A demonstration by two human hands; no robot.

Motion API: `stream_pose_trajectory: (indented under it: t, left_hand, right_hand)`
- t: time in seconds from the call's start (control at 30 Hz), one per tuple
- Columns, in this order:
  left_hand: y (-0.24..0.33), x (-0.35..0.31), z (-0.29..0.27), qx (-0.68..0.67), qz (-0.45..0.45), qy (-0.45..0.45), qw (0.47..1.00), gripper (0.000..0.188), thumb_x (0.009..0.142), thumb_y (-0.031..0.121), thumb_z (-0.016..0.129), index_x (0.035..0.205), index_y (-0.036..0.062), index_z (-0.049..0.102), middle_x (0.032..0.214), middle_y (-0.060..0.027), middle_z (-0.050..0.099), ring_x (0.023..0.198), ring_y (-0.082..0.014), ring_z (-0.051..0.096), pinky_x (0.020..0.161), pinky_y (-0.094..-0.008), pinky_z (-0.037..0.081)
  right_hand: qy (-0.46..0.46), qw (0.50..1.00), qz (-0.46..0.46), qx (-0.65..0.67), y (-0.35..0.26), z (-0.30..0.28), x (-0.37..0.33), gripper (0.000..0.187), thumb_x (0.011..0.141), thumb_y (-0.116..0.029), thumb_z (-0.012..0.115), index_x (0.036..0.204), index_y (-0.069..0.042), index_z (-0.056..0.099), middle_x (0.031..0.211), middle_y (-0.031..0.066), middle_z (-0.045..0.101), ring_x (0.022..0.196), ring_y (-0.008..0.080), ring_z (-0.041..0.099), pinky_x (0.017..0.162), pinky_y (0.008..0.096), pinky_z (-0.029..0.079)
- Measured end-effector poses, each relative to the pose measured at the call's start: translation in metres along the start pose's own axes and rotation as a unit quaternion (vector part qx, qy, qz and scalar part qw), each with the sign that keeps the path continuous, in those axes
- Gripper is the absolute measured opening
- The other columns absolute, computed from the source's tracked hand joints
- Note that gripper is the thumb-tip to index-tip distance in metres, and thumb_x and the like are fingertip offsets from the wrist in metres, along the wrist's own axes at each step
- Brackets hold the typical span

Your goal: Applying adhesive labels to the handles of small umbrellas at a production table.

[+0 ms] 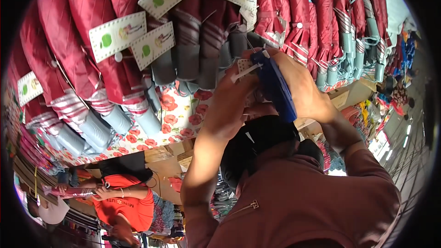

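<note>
In front of my chest my right hand point(298, 85) is closed round a blue tagging gun point(279, 87). Its thin needle points up toward the hanging umbrellas. A white plastic strip point(245, 73) sticks out beside its top. My left hand point(229, 103) is close against the gun's left side, fingers bent at a small printed tag point(243, 65); its fingertips are partly hidden. Folded maroon umbrellas point(317, 27) with grey handles point(211, 66) lie in a row just beyond both hands. Several white printed cards point(117, 34) rest on or hang from them.
Under the umbrellas is a tablecloth with red flowers point(170, 117). At lower left a person in an orange-red shirt point(126, 202) holds a wrapped maroon umbrella point(73, 191). Brown cardboard point(158, 154) shows below the table edge. Colourful goods point(399, 96) are piled at the far right.
</note>
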State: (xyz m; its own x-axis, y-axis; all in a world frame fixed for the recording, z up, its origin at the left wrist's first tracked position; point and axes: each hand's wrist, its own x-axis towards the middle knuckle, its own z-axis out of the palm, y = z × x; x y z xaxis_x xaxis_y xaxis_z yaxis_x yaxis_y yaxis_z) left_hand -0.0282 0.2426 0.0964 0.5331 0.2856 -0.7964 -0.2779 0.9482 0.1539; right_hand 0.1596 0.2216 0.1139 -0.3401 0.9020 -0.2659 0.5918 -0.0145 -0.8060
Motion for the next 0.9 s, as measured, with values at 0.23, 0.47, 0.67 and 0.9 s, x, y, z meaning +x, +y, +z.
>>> stream_pose_trajectory:
  t: [0.23,0.47,0.67,0.9]
  left_hand:
    - [-0.018,-0.010,-0.028,-0.041,0.007,-0.049,0.998,0.036,0.104,0.011,0.060,0.139,0.0032,0.057,0.107,-0.0096,0.071,0.085,-0.0163,0.071,0.063,-0.0236,0.057]
    - [-0.051,0.001,-0.074,0.416,0.419,-0.127,0.797,0.051,0.096,0.003,0.071,0.143,0.0028,0.053,0.119,-0.0137,0.070,0.099,-0.0192,0.071,0.075,-0.0232,0.058]
    - [-0.063,-0.032,-0.067,-0.114,0.142,-0.264,0.947,0.054,0.093,0.005,0.072,0.144,-0.0017,0.055,0.117,-0.0108,0.071,0.099,-0.0165,0.068,0.089,-0.0235,0.051]
    - [-0.116,-0.080,-0.078,-0.024,0.214,-0.261,0.941,0.058,0.086,-0.005,0.077,0.141,-0.0028,0.057,0.117,-0.0106,0.072,0.103,-0.0154,0.069,0.088,-0.0231,0.052]
  right_hand:
    - [0.019,0.997,-0.063,-0.041,-0.002,0.025,-0.003,0.080,0.070,-0.029,0.091,0.132,0.006,0.054,0.123,0.0191,0.063,0.105,0.0354,0.067,0.087,0.0404,0.055]
    - [0.044,0.994,-0.082,-0.056,-0.011,0.030,-0.015,0.075,0.073,-0.030,0.091,0.129,0.007,0.057,0.112,0.0167,0.067,0.094,0.0335,0.068,0.082,0.0397,0.056]
    - [0.053,0.995,-0.090,0.000,-0.016,0.050,-0.043,0.071,0.075,-0.030,0.089,0.128,0.008,0.059,0.112,0.0156,0.070,0.093,0.0320,0.070,0.081,0.0386,0.056]
    - [0.039,0.990,-0.092,0.101,-0.026,0.082,-0.099,0.060,0.080,-0.020,0.087,0.128,0.005,0.060,0.116,0.0152,0.072,0.095,0.0274,0.071,0.083,0.0367,0.056]
